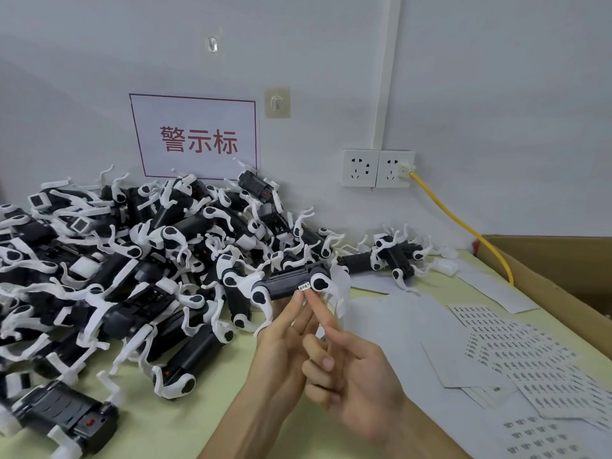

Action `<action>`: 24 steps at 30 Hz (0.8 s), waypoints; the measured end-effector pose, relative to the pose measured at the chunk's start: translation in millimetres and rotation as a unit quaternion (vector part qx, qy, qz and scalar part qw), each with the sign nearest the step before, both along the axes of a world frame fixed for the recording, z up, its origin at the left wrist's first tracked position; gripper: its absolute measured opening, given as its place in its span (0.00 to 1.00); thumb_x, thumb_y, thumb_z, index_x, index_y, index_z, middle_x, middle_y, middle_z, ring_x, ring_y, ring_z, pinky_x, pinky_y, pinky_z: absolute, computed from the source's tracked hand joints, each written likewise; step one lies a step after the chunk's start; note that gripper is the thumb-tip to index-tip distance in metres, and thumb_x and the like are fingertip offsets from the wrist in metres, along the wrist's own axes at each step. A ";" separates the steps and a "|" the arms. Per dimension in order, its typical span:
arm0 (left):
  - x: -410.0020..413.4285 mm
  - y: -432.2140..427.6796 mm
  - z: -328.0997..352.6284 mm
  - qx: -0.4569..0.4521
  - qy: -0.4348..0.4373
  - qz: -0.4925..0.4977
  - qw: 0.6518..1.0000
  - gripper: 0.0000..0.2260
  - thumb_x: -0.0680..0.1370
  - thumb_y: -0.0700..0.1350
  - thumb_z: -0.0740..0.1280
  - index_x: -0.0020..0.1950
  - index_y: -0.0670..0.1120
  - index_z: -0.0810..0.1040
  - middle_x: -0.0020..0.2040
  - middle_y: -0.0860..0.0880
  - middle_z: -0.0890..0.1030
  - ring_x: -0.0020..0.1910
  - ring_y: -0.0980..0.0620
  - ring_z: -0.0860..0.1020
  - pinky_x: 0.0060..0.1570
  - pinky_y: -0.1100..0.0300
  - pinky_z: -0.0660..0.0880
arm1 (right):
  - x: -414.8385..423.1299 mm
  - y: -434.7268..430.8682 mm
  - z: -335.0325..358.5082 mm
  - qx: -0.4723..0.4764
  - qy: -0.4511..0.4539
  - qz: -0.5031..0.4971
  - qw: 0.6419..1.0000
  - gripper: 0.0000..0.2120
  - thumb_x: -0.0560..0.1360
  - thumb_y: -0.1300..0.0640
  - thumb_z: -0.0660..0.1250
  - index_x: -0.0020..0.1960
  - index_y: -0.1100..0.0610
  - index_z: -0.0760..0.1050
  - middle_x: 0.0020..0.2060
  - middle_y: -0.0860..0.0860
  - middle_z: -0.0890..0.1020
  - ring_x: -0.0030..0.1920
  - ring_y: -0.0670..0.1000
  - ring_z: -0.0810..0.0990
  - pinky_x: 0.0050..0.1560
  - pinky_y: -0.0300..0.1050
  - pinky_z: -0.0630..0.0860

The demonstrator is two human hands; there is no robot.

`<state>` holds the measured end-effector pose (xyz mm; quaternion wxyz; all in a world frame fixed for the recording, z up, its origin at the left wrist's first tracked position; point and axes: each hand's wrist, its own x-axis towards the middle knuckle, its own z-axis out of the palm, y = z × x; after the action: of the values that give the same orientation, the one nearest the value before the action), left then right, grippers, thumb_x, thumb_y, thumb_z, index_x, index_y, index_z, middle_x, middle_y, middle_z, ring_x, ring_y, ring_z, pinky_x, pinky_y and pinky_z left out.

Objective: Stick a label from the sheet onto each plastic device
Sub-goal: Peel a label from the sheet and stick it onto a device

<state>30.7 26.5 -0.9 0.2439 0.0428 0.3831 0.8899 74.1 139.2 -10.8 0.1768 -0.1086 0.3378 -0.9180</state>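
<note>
I am in the middle of the work, and I judge that much is left. One small white label [304, 287] already sits on the black body of the device [291, 283], which is in front of me at the near edge of the pile [132, 253]. My right hand [351, 376] holds nothing: the index finger is straight, with its tip at the lower edge of the label, I think to press it flat, and the other fingers are curled. My left hand [281, 352] has straight fingers against the underside of the device. The thumb is hidden, so I cannot tell if it pinches. The pile is big, and I cannot see which devices have labels. The sheets [516, 352] lie on the table [205, 409] at my right, thin grey paper with many rows of small labels. Each device is hard plastic: a long black body, round white joints and thin curved white legs that tangle easily.
</note>
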 end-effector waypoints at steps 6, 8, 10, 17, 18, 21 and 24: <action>-1.3 0.9 -1.8 0.019 -0.017 0.027 0.999 0.21 0.73 0.54 0.72 0.59 0.41 0.80 0.50 0.47 0.85 0.58 0.45 0.77 0.62 0.51 0.75 | 0.3 -1.8 -1.6 0.002 -0.008 0.006 1.000 0.22 0.79 0.56 0.58 0.70 0.42 0.74 0.30 0.50 0.65 0.28 0.48 0.55 0.27 0.41 0.55; -1.9 1.0 -2.2 0.019 -0.021 0.031 0.999 0.21 0.73 0.54 0.72 0.59 0.40 0.79 0.50 0.46 0.85 0.59 0.45 0.77 0.63 0.50 0.75 | 0.4 -1.7 -1.3 0.006 -0.007 0.007 1.000 0.22 0.79 0.56 0.58 0.70 0.41 0.74 0.29 0.50 0.65 0.27 0.47 0.57 0.28 0.41 0.55; -2.8 1.0 -3.2 0.023 -0.024 0.031 0.999 0.23 0.73 0.54 0.72 0.61 0.40 0.78 0.50 0.46 0.84 0.61 0.45 0.77 0.67 0.48 0.73 | 0.6 -1.3 -1.1 0.008 -0.006 0.008 1.000 0.22 0.80 0.56 0.58 0.70 0.41 0.74 0.30 0.50 0.65 0.27 0.47 0.59 0.28 0.41 0.55; -3.5 2.6 -2.0 0.037 -0.044 0.033 0.998 0.20 0.72 0.52 0.73 0.57 0.41 0.79 0.46 0.47 0.84 0.56 0.45 0.77 0.55 0.51 0.77 | 1.0 -1.7 0.1 0.009 -0.011 0.004 1.000 0.22 0.79 0.55 0.59 0.70 0.41 0.74 0.30 0.50 0.65 0.27 0.47 0.59 0.27 0.40 0.56; -3.7 2.7 -1.6 0.038 -0.045 0.034 0.998 0.19 0.72 0.52 0.73 0.56 0.41 0.78 0.45 0.48 0.84 0.54 0.46 0.78 0.54 0.51 0.77 | 1.0 -2.1 0.0 0.010 -0.014 0.003 1.000 0.22 0.79 0.55 0.59 0.70 0.41 0.74 0.30 0.50 0.65 0.27 0.47 0.59 0.27 0.41 0.55; -3.6 2.3 -1.1 0.038 -0.047 0.039 0.997 0.17 0.71 0.52 0.73 0.53 0.42 0.78 0.44 0.48 0.84 0.49 0.47 0.79 0.51 0.52 0.77 | 0.9 -2.5 -0.1 0.008 -0.019 0.000 1.000 0.22 0.79 0.55 0.60 0.70 0.42 0.75 0.30 0.51 0.64 0.27 0.48 0.59 0.27 0.41 0.55; -2.6 1.7 -0.3 0.041 -0.044 0.050 0.997 0.15 0.69 0.51 0.74 0.49 0.43 0.78 0.43 0.48 0.84 0.45 0.47 0.80 0.45 0.53 0.80 | 0.9 -3.2 -0.6 0.008 -0.021 0.000 1.000 0.21 0.79 0.55 0.60 0.70 0.42 0.75 0.30 0.51 0.65 0.27 0.48 0.60 0.27 0.41 0.56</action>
<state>28.0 28.2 -1.2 0.2138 -0.0055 0.3373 0.9168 75.0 136.0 -11.4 0.1844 -0.0876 0.3411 -0.9176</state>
